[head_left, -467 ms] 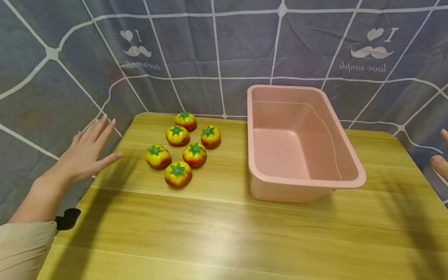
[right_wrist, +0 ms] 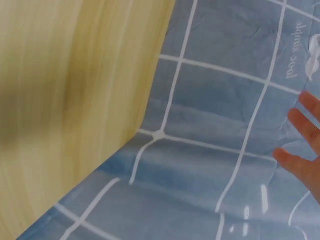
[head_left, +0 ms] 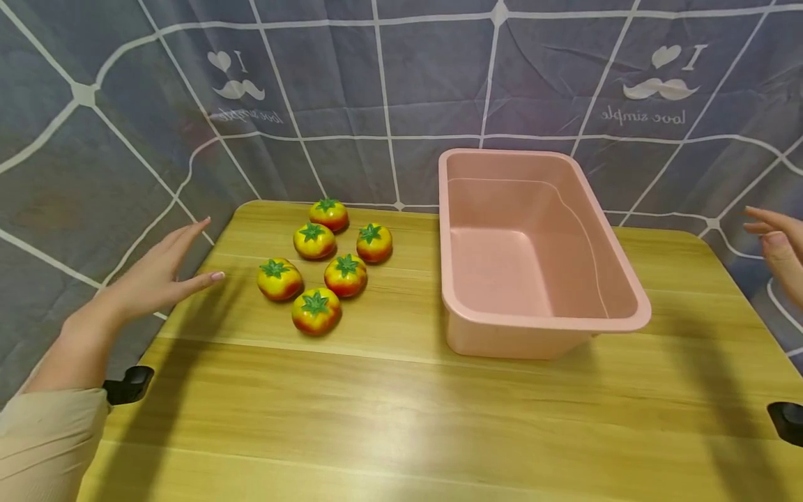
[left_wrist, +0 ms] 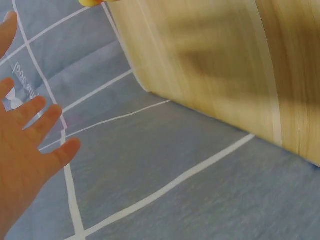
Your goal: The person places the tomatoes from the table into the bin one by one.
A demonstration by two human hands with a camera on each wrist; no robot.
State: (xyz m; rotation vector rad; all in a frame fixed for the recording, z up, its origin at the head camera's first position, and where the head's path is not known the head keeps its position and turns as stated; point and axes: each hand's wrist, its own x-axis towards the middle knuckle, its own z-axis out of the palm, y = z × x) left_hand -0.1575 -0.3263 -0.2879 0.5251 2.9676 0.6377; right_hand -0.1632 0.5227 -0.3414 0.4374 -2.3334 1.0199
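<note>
Several yellow-and-red toy tomatoes with green leaf tops, among them a front tomato (head_left: pixel 316 312), sit grouped on the left half of the table. My left hand (head_left: pixel 147 268) hovers left of them over the table's edge, fingers straight, thumb pointing toward the group, holding nothing. To the right of the tomatoes stands a pink plastic bin (head_left: pixel 546 322) with nothing inside. At the far right of the head view my right hand (head_left: pixel 784 247) is partly cut off by the frame, its fingers extended and holding nothing. In the right wrist view its spread fingers (right_wrist: pixel 305 131) show against the cloth.
The wooden table (head_left: pixel 351 418) has rounded far corners. A grey-blue cloth (head_left: pixel 439 84) with white lines and printed words hangs behind it and along the sides. Black wrist mounts (head_left: pixel 128 385) sit at both wrists.
My right hand has come further into the head view from the right edge. The left hand has turned, its fingers now closer together. The tomatoes and bin have stayed put.
</note>
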